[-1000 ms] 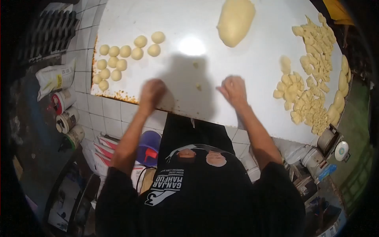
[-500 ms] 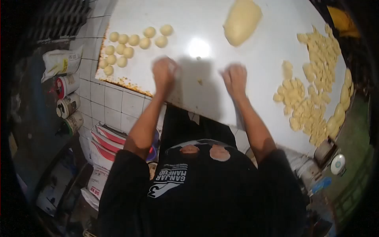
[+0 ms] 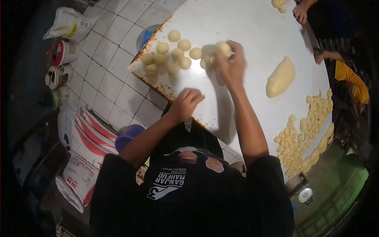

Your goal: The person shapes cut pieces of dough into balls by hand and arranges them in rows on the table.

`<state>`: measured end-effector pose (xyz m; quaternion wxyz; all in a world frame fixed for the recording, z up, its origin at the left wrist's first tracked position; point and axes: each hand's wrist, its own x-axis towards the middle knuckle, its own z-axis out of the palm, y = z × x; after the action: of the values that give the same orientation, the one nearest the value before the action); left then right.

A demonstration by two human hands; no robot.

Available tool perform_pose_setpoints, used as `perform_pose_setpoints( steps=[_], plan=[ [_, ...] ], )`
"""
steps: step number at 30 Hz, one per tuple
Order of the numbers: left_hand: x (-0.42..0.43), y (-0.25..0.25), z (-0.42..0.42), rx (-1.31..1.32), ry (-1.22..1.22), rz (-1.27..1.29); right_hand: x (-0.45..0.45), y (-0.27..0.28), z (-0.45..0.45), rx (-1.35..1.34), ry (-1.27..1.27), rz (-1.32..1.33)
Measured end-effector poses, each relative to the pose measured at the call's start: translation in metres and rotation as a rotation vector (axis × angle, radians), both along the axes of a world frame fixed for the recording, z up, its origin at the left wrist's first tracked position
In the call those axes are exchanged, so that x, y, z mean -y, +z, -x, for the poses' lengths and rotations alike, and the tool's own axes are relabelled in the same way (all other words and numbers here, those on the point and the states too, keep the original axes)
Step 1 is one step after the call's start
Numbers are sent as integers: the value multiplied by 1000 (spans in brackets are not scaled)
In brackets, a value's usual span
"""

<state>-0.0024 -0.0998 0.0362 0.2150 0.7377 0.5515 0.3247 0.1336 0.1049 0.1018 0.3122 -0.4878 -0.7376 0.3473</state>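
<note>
My right hand (image 3: pixel 233 65) is closed around a smooth, pale dough ball (image 3: pixel 224 48), its fingers curled along the sides. Another dough ball (image 3: pixel 205 63) lies on the table just left of those fingers. Close to the table's near edge is my left hand (image 3: pixel 188 103), its fingers curled in; whatever they may hold is hidden. A group of round dough balls (image 3: pixel 177 53) sits at the left corner of the white table (image 3: pixel 244 29). To the right of my right hand rests a large dough lump (image 3: pixel 281 77).
Many small cut dough pieces (image 3: pixel 292 146) and long dough rolls (image 3: pixel 312 160) line the right side. Across the table are another person's hand (image 3: pixel 300 14) and a yellow garment (image 3: pixel 351 81). A purple bucket (image 3: pixel 128 136), flour sacks (image 3: pixel 85 158) and tubs (image 3: pixel 61 75) stand on the left.
My view has turned left. My right hand has moved left to the dough balls and grips one. My left hand is now nearer the table edge. Other people's hands have come into view.
</note>
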Motion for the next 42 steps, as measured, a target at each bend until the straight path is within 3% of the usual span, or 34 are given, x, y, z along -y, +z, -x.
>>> perform_pose_setpoints(
  steps=[1,2,3,4,6,8,9,11,12,14,16,17,18,20,21,22,24,27,28,30,32,34,37,39,40,42],
  plan=[
    [1,-1,-5,7,13,11,-3,-20,15,163,72,-200],
    [-7,-1,-22,116,7,-8,5,-21,21,168,85,-194],
    [-21,-2,-33,219,6,-44,14,-15,26,144,21,-136],
    [-22,17,-40,33,-38,31,25,-8,28,123,-36,-79],
    [3,8,-30,104,-48,148,78,-7,-3,-6,-170,288],
    [17,14,-5,117,45,154,125,-44,-58,161,347,-82],
    [35,16,4,132,123,203,122,-60,-79,163,346,-84],
    [53,11,25,134,128,200,116,-92,-108,457,636,-219],
    [54,12,30,123,122,191,100,-73,-77,466,505,-308],
    [49,15,26,65,141,184,100,-70,-28,349,102,-246],
    [46,22,19,29,135,155,137,-87,-36,343,239,-230],
    [48,28,17,73,178,166,150,-84,-54,189,353,-325],
    [48,30,16,123,233,181,139,-85,-75,179,329,-339],
    [44,26,18,87,226,208,122,-92,-107,289,416,-222],
    [53,23,16,72,219,270,111,-83,-95,500,284,-199],
    [55,20,11,75,219,291,103,-72,-73,354,79,-303],
    [30,10,8,35,134,99,119,-71,-50,281,-8,-227],
    [12,4,15,94,115,81,159,-64,-82,186,234,-195],
    [6,1,15,133,110,109,156,-52,-94,301,250,-137],
    [3,-7,11,140,137,146,126,-37,-88,247,77,255],
    [-3,-4,12,73,94,128,63,14,-39,199,13,501],
    [-3,-10,17,17,97,51,19,42,22,-70,-53,394],
    [-2,0,20,100,77,102,-4,-8,72,-133,-100,151],
    [2,-1,25,138,46,120,-3,-28,71,209,40,-404],
    [-1,-2,28,180,32,136,15,-14,58,45,-44,-243],
    [-1,10,21,226,121,194,63,4,-9,82,3,-218]
  ],
)
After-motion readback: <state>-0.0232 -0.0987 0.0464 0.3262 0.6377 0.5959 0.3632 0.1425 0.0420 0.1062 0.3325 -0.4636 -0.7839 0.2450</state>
